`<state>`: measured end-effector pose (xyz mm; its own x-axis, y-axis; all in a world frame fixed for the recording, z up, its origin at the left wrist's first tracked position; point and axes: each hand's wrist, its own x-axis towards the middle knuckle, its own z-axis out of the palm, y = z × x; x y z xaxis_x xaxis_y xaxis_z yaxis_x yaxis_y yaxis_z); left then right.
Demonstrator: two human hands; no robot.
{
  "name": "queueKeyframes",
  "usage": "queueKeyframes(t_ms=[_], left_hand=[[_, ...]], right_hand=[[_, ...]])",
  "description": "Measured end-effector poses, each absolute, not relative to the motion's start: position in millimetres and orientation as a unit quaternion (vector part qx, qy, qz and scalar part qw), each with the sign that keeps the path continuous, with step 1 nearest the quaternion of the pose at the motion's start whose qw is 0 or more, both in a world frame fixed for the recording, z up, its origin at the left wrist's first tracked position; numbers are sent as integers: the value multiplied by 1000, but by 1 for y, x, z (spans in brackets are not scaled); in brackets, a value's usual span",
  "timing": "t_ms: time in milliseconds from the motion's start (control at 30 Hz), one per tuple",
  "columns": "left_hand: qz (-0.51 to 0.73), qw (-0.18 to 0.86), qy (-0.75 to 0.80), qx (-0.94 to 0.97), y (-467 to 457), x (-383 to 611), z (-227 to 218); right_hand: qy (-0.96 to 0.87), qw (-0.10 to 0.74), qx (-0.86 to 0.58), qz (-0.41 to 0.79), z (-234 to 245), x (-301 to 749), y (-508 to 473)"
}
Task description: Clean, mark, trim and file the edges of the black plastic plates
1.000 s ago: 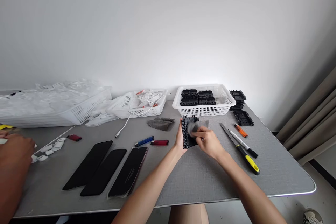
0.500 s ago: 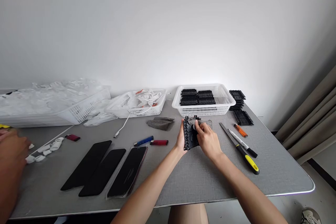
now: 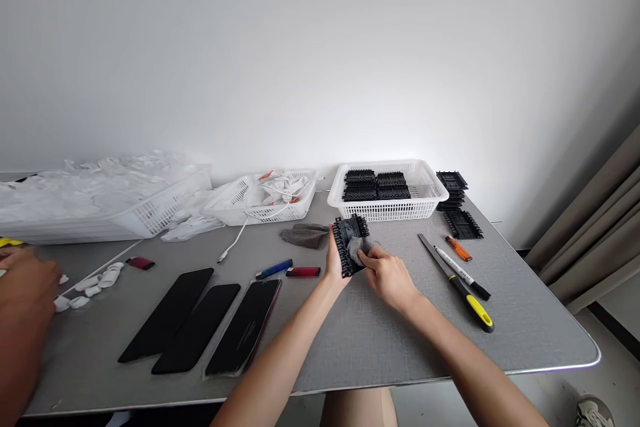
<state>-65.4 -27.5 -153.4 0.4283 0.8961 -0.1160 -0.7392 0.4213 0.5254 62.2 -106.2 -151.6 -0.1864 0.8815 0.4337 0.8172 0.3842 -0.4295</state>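
Observation:
My left hand (image 3: 332, 265) grips a black ridged plastic part (image 3: 349, 240) by its left edge, holding it tilted above the grey table (image 3: 380, 340). My right hand (image 3: 389, 275) is closed on a small grey cloth (image 3: 356, 250) and presses it against the face of the part. A second grey cloth (image 3: 306, 235) lies on the table just left of the part. Behind them a white basket (image 3: 433, 195) holds more of the same black parts (image 3: 376, 185).
More black parts (image 3: 459, 212) lie right of the basket. A yellow-handled tool (image 3: 457, 284), a marker (image 3: 464, 275) and an orange pen (image 3: 459, 249) lie at right. Three dark phones (image 3: 200, 327), two lighters (image 3: 287, 270), white baskets (image 3: 260, 203) and another person's hand (image 3: 23, 293) are at left.
Both hands have shifted the black part a little to the left and raised it. My right hand has slid the cloth back down across its face.

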Motion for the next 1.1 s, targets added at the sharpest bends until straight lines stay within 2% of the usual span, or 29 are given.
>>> queueKeyframes(t_ms=[100,200,267,367,433,633,700,867,933,1000,1100], left_hand=[[518,808,203,195,-27,-67,-150],[501,816,203,205,-30,-64,-149],[504,814,206,205,-32,-62,-150],[524,802,204,200,-31,-61,-154],[535,796,203,198,-28,-62,-155],[557,776,223,194,-17,-73,-151],[562,772,218,199,-16,-76,-149],[540,780,231,215,-19,-75,-147],[540,778,234,219,-20,-73,-147],[537,780,230,223,-23,-70,-147],[532,778,243,228,-26,-66,-151]], right_hand=[[-717,428,-540,101,-157,63,-105],[-653,523,-541,91,-161,62,-104],[-683,489,-537,74,-163,58,-105],[-759,346,-549,47,-160,50,-109],[-777,279,-563,35,-156,47,-112],[-805,228,-543,77,-146,52,-116],[-795,261,-537,110,-147,55,-115],[-646,517,-537,162,-151,61,-109],[-610,573,-526,154,-154,60,-108],[-618,581,-507,153,-157,56,-107],[-693,498,-495,160,-163,46,-108]])
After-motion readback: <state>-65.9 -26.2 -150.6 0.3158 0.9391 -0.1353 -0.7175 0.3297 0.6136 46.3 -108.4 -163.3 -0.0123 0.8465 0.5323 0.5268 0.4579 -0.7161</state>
